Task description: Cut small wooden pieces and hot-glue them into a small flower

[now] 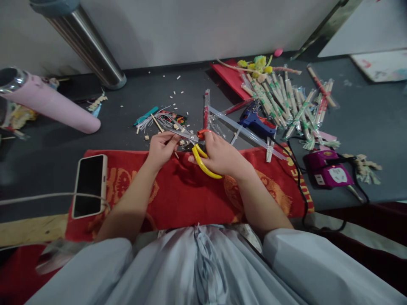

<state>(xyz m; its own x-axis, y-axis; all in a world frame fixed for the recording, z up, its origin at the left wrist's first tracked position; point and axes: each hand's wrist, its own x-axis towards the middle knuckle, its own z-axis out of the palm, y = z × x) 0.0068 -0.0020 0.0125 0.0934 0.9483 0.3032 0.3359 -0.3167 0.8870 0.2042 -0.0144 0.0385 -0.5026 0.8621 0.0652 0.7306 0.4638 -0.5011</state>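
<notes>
My right hand point(222, 156) is closed round the yellow handles of a pair of scissors point(199, 157), whose metal blades point left toward my left hand point(162, 148). My left hand is pinched on a thin wooden stick point(176, 154) held at the blade tips. Both hands hover over a red cloth point(181, 195) at the near edge of a dark table point(127, 114). Small cut wooden bits point(178, 91) lie scattered on the table beyond the hands.
A phone point(89, 185) lies on the cloth at left, a pink cylinder point(51, 103) farther left. A blue glue gun point(256, 122), a heap of wrapped chopsticks point(286, 103), a red sheet point(230, 76) and a purple power strip point(329, 171) with black cable sit right.
</notes>
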